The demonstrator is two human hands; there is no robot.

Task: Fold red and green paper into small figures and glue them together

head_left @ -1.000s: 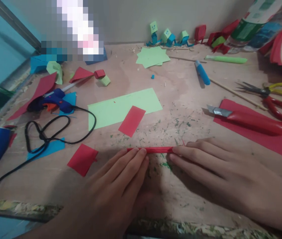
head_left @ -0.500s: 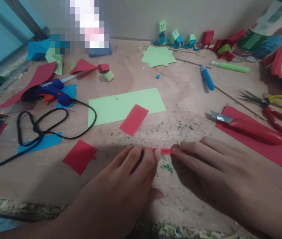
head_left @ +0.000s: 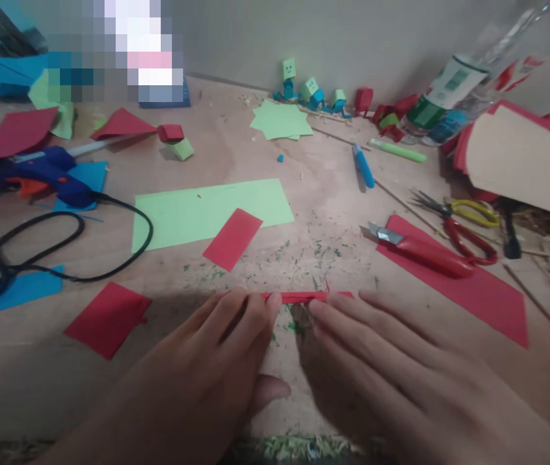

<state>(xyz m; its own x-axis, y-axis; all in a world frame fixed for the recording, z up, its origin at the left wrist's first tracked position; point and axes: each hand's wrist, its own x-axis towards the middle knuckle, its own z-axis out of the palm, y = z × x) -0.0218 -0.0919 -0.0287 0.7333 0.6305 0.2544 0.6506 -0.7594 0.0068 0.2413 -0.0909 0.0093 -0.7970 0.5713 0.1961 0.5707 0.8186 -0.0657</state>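
Observation:
A narrow folded red paper strip point(head_left: 296, 298) lies level on the wooden table under both hands. My left hand point(head_left: 226, 349) has its fingers bent and drawn together, with the fingertips holding the strip's left part down. Its left end is hidden by those fingers. My right hand point(head_left: 401, 361) has its fingers stretched out, the tips resting on the strip's right part, whose end shows past them. Just beyond lies a small red paper rectangle point(head_left: 232, 239), overlapping a pale green sheet point(head_left: 172, 216). A red paper square point(head_left: 107, 320) is left of my left hand.
On the right, a red-handled cutter knife point(head_left: 430, 255) lies on red paper point(head_left: 492, 307) beside scissors point(head_left: 468, 239). A blue glue gun point(head_left: 61, 174) with a looping black cord point(head_left: 124, 274) is at left. Small paper figures point(head_left: 311, 90) and a plastic bottle point(head_left: 442, 97) stand at the back.
The view has turned to the right. My right hand has slid along the strip to the right-hand end's near side, its fingers now flatter, and more of the strip shows.

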